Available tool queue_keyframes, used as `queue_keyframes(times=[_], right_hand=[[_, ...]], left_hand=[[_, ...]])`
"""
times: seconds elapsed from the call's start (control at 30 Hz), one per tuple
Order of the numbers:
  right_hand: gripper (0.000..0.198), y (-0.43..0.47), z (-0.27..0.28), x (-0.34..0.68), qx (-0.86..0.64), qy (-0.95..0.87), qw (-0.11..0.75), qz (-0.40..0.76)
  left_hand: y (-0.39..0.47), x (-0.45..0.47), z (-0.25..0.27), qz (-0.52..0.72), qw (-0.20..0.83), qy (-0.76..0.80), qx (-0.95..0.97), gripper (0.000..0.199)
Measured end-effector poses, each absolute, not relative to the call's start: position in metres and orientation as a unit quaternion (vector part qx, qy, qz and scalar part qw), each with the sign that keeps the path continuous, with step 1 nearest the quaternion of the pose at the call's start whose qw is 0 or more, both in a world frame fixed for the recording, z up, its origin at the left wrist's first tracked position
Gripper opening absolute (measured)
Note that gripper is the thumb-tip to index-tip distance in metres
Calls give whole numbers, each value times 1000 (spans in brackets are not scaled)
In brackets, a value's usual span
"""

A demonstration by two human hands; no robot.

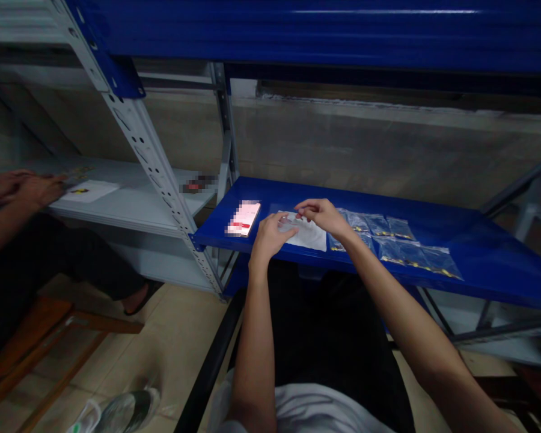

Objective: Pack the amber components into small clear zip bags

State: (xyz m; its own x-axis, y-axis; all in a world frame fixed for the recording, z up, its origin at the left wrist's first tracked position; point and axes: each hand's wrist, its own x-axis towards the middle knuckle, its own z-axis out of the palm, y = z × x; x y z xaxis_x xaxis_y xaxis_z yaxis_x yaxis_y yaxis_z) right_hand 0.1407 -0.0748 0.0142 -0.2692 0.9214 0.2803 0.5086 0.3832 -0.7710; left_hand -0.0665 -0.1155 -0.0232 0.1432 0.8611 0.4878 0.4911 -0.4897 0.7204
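A white sheet of paper (310, 236) lies on the blue shelf near its front edge. My left hand (270, 236) rests at the sheet's left side, fingers curved and thumb held apart, with nothing visible in its grasp. Over the sheet's far right part, my right hand (323, 215) has its fingertips pinched together; whatever is between them is too small to make out. Clear plastic bags (394, 251) holding small yellow and dark pieces lie in rows just right of the sheet. Some bags are partly hidden behind my right hand and forearm.
A lit phone (244, 219) lies left of the sheet on the blue shelf (491, 252). A metal upright (146, 153) divides it from a grey shelf (130, 207), where another person's hands (38, 187) work beside a paper. A plastic bottle (128, 412) is on the floor.
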Motion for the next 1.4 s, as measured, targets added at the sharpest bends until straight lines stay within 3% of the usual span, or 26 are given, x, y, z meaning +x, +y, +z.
queue_keyframes(times=[0.2, 0.57, 1.23, 1.4], right_hand=[[30, -53, -15, 160, -663, -712, 226, 54], [26, -47, -29, 159, -699, -705, 116, 32], [24, -54, -27, 159, -687, -718, 107, 17], [21, -59, -11, 160, -654, -732, 178, 74]], left_hand=[[-113, -71, -26, 470, 203, 476, 715, 47], [-116, -71, -24, 462, 210, 479, 716, 48], [-118, -70, -23, 440, 207, 484, 727, 46], [-119, -69, -22, 435, 214, 486, 727, 47]])
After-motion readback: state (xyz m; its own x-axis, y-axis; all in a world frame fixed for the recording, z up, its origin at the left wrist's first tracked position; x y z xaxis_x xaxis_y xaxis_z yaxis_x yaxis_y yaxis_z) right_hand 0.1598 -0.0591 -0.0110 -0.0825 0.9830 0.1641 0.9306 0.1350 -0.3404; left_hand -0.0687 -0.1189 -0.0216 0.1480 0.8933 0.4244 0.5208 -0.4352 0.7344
